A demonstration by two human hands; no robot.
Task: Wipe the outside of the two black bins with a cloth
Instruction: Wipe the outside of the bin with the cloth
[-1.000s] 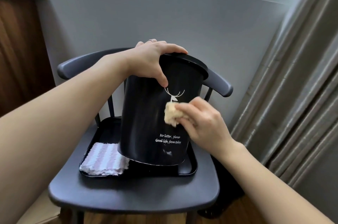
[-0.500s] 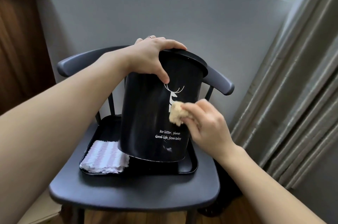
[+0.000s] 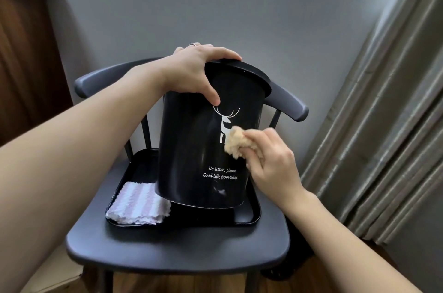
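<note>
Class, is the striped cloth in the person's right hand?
No, the right hand holds a beige cloth; the striped cloth lies in the tray.

Both forearms are bare from the near edge of the view to the wrists, with no sleeve, watch or bracelet showing. The left hand (image 3: 194, 72) wears a thin silver-coloured ring (image 3: 193, 45) on one of its far fingers. The right hand (image 3: 273, 163) shows no jewellery. The fingernails look short and unpainted.
</note>
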